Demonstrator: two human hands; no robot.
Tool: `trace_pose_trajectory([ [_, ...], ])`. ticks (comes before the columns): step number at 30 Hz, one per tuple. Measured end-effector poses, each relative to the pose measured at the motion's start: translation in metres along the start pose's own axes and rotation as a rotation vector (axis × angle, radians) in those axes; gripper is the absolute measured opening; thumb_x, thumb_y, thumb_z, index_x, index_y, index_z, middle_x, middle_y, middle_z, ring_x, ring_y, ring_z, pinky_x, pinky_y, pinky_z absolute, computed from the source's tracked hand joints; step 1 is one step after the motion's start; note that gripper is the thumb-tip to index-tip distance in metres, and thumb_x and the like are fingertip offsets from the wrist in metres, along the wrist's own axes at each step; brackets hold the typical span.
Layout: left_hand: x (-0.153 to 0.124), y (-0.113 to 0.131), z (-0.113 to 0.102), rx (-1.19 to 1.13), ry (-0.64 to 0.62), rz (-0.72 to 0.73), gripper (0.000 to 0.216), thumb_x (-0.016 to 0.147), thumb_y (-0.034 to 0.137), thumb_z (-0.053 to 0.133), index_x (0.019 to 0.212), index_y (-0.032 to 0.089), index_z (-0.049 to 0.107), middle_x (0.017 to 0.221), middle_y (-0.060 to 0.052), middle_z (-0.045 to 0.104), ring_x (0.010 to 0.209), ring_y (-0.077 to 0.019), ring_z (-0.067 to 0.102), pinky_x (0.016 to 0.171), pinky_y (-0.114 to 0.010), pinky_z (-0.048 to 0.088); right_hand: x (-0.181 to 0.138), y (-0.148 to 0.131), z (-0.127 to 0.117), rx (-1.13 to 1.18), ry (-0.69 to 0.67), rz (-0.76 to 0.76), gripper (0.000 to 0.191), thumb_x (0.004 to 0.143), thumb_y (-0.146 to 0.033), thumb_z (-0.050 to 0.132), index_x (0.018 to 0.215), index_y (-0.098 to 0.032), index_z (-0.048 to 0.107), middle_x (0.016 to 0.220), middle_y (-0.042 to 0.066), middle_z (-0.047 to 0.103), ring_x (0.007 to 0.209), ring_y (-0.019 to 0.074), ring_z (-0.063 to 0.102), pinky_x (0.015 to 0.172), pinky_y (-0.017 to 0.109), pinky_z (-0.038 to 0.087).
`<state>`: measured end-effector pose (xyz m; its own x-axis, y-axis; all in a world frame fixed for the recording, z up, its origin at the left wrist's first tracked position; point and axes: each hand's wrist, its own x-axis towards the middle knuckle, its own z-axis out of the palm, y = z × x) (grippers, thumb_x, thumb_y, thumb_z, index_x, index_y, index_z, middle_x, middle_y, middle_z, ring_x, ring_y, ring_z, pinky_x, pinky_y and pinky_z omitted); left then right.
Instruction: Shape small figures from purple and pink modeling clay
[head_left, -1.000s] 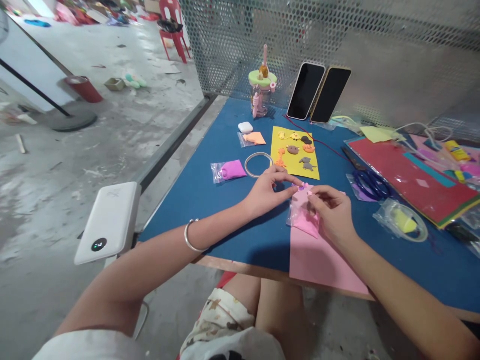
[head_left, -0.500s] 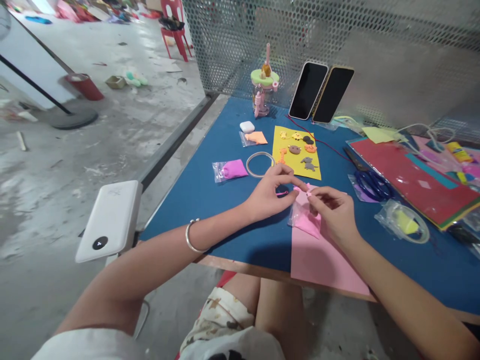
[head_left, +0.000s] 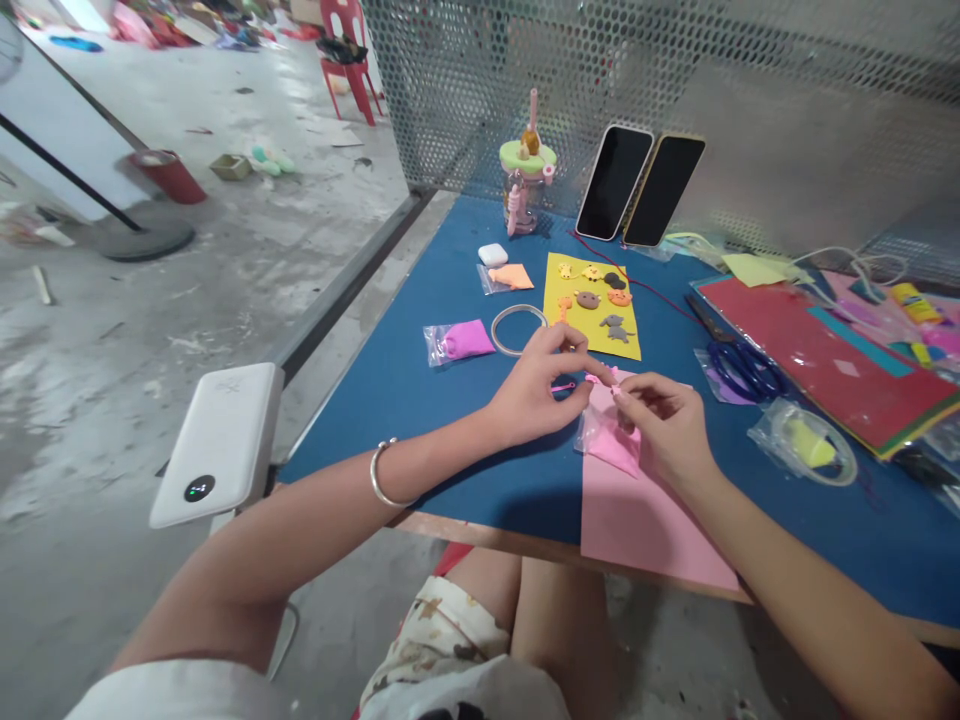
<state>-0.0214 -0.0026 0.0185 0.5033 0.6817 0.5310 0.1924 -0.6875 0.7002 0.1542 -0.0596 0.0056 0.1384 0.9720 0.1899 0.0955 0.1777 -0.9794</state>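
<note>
My left hand (head_left: 536, 392) and my right hand (head_left: 664, 425) meet fingertip to fingertip over the top edge of a pink foam sheet (head_left: 641, 520) on the blue table (head_left: 420, 390). Both pinch a tiny pink clay piece (head_left: 604, 378) between them. A thin pink strand (head_left: 562, 386) lies under my left fingers. A small plastic bag of pink clay (head_left: 609, 440) rests on the sheet below my right hand. Behind my hands lies a yellow sheet (head_left: 592, 305) with several small clay animals on it.
A bag of magenta clay (head_left: 461, 341), a clear ring (head_left: 517, 328), an orange clay bag (head_left: 508, 277) and a white case (head_left: 493, 255) lie to the left. Two phones (head_left: 637, 185) lean on the mesh wall beside a decorated jar (head_left: 525, 185). Scissors (head_left: 739, 365), coloured sheets (head_left: 825, 355) and a power bank (head_left: 217, 445) are nearby.
The hands stayed almost still. My left fingers shifted slightly, and the small piece between the fingertips looked purple a second ago and shows pink now.
</note>
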Motion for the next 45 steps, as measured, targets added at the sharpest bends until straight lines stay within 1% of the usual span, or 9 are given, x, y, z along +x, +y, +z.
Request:
trace_pose_trajectory([
  [5, -0.0004, -0.0016, 0.0011, 0.015, 0.006, -0.025, 0.018, 0.081, 0.015, 0.055, 0.09, 0.022, 0.07, 0.093, -0.003, 0.047, 0.093, -0.0161, 0.049, 0.094, -0.034, 0.041, 0.0003, 0.0015, -0.0012, 0.005, -0.013, 0.002, 0.009, 0.072, -0.028, 0.074, 0.072, -0.02, 0.069, 0.055, -0.003, 0.059, 0.043, 0.0078, 0.05, 0.041, 0.021, 0.042],
  [11, 0.0008, -0.0036, 0.0029, -0.132, -0.015, -0.093, 0.015, 0.08, 0.017, 0.058, 0.086, 0.022, 0.071, 0.088, -0.002, 0.047, 0.091, -0.0153, 0.05, 0.092, -0.034, 0.044, 0.0009, 0.0014, -0.0017, -0.029, -0.011, 0.009, 0.012, 0.072, -0.029, 0.074, 0.072, -0.019, 0.068, 0.056, -0.002, 0.059, 0.044, 0.0085, 0.05, 0.043, 0.022, 0.042],
  [14, 0.0016, -0.002, 0.0011, -0.152, -0.023, -0.141, 0.013, 0.081, 0.02, 0.059, 0.086, 0.022, 0.072, 0.088, -0.003, 0.048, 0.093, -0.0159, 0.051, 0.091, -0.033, 0.045, 0.0006, -0.0004, -0.0017, -0.097, -0.013, -0.015, 0.01, 0.073, -0.028, 0.073, 0.073, -0.019, 0.068, 0.058, -0.002, 0.06, 0.046, 0.0083, 0.049, 0.044, 0.022, 0.041],
  [17, 0.0016, -0.0006, -0.0003, -0.121, 0.0, -0.164, 0.012, 0.083, 0.025, 0.06, 0.084, 0.02, 0.071, 0.09, -0.004, 0.051, 0.096, -0.0171, 0.051, 0.092, -0.034, 0.044, -0.0008, -0.0023, -0.0015, -0.208, -0.019, -0.06, 0.009, 0.074, -0.028, 0.072, 0.074, -0.019, 0.068, 0.061, -0.001, 0.061, 0.05, 0.0096, 0.051, 0.047, 0.023, 0.043],
  [21, 0.0005, -0.0013, 0.0009, -0.005, 0.043, -0.115, 0.013, 0.08, 0.031, 0.064, 0.079, 0.019, 0.07, 0.089, -0.003, 0.052, 0.092, -0.0168, 0.052, 0.092, -0.035, 0.042, -0.0028, -0.0039, -0.0007, -0.339, -0.03, -0.13, 0.006, 0.075, -0.026, 0.069, 0.076, -0.02, 0.068, 0.065, 0.0, 0.063, 0.055, 0.0115, 0.054, 0.054, 0.025, 0.047],
  [27, 0.0, -0.0015, 0.0022, 0.093, 0.044, -0.055, 0.01, 0.078, 0.027, 0.065, 0.076, 0.019, 0.069, 0.089, -0.003, 0.054, 0.088, -0.0156, 0.052, 0.086, -0.033, 0.041, -0.0036, -0.0041, 0.0003, -0.423, -0.024, -0.164, 0.004, 0.076, -0.025, 0.068, 0.076, -0.021, 0.068, 0.063, -0.001, 0.062, 0.057, 0.0119, 0.054, 0.056, 0.025, 0.047],
  [34, 0.0006, -0.0011, 0.0011, 0.132, 0.016, -0.058, 0.007, 0.076, 0.026, 0.066, 0.076, 0.021, 0.07, 0.09, -0.003, 0.054, 0.087, -0.0161, 0.051, 0.086, -0.033, 0.041, -0.0041, -0.0034, -0.0005, -0.443, -0.04, -0.159, 0.006, 0.077, -0.026, 0.067, 0.078, -0.02, 0.068, 0.064, 0.0, 0.062, 0.058, 0.0131, 0.055, 0.058, 0.027, 0.047],
  [41, 0.0003, -0.0021, 0.0017, 0.113, 0.011, -0.052, 0.004, 0.074, 0.021, 0.065, 0.073, 0.019, 0.069, 0.09, -0.003, 0.054, 0.086, -0.0158, 0.051, 0.086, -0.033, 0.042, -0.0039, -0.0033, 0.0001, -0.447, -0.045, -0.159, 0.005, 0.076, -0.025, 0.067, 0.077, -0.02, 0.067, 0.065, 0.0, 0.063, 0.058, 0.0133, 0.054, 0.058, 0.027, 0.047],
  [45, 0.0001, -0.0027, 0.0025, 0.097, 0.013, -0.044, 0.004, 0.075, 0.022, 0.065, 0.075, 0.019, 0.069, 0.09, -0.003, 0.053, 0.087, -0.0157, 0.051, 0.087, -0.033, 0.042, -0.0038, -0.0032, 0.0005, -0.42, -0.043, -0.146, 0.004, 0.076, -0.024, 0.068, 0.077, -0.02, 0.068, 0.064, 0.0, 0.062, 0.058, 0.0125, 0.054, 0.058, 0.026, 0.046],
])
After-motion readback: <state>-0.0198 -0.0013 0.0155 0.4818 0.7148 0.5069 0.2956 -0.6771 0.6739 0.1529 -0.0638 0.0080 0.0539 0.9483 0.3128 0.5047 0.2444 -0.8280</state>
